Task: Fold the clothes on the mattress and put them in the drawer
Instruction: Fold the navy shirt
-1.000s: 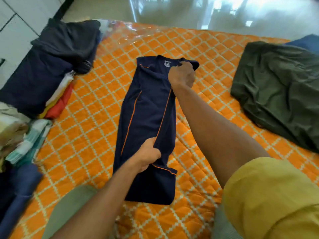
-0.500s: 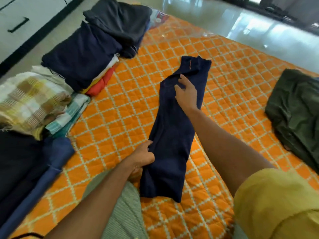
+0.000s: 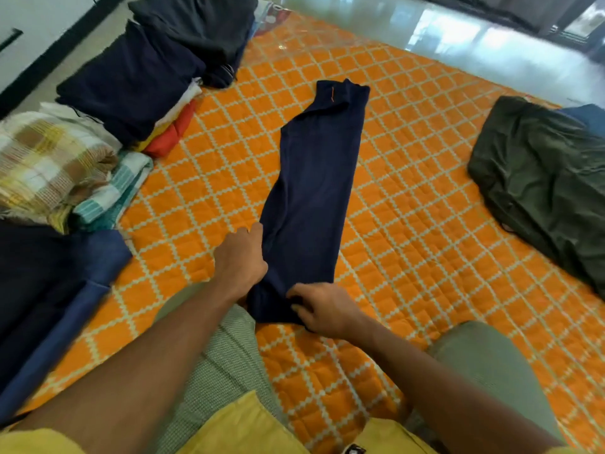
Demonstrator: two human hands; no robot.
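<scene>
Left hand point(image 3: 240, 257) fingertips concealed under navy garment point(image 3: 314, 198) edge; dark olive garment point(image 3: 543, 188) truncated by right frame edge; navy pile point(image 3: 42, 290) blurred, truncated left

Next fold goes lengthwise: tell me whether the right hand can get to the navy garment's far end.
Probably yes: the right hand grips the navy garment at its near end, and nothing lies on it up to the far end.

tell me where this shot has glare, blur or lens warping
Head view: bright window glare washes over the glossy floor past the mattress. The wide angle bows the quilted grid lines and mattress edges. The blue cloth at lower left is smeared by motion blur, while the navy garment and both hands, left hand and right hand, read fairly sharp.
</scene>
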